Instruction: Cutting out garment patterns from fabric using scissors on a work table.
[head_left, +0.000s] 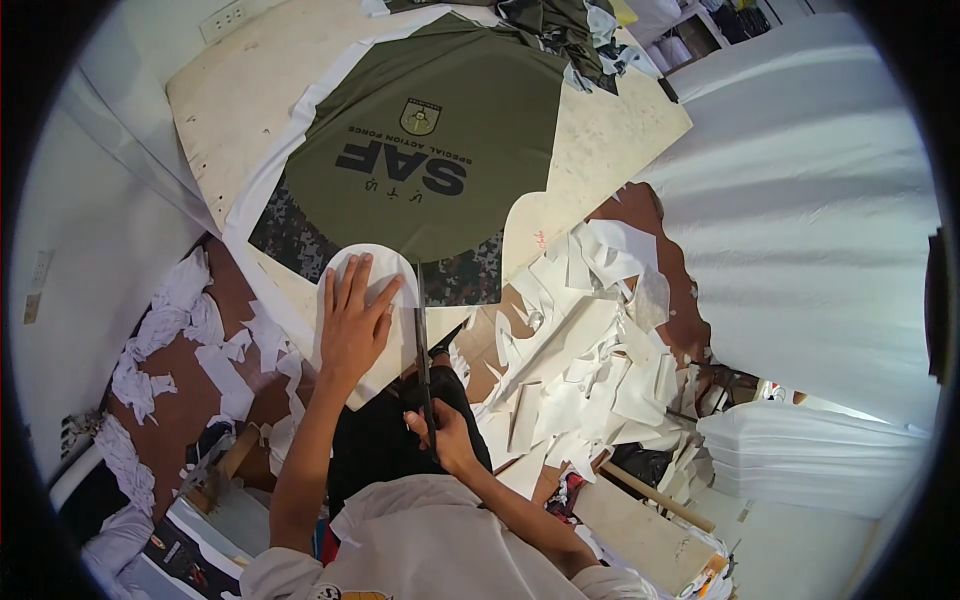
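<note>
My left hand (352,325) lies flat with fingers spread on a white, round-topped pattern piece (402,275) at the near edge of the fabric. Under and beyond it spreads an olive green fabric panel (490,110) with dark lettering, a small crest and camouflage-patterned lower corners. In my right hand (450,437) is a pair of long dark scissors (422,350), gripped by the handles below the table edge. Their blades point away from me, along the right side of the pattern piece, with the tips at the fabric. Whether the blades are apart cannot be made out.
The pale wooden table (625,140) carries more dark fabric (560,25) at its far end. White scraps (590,370) heap on the floor to the right, others (165,325) to the left. White sheeting (800,200) hangs on the right. A wall outlet (222,20) is at far left.
</note>
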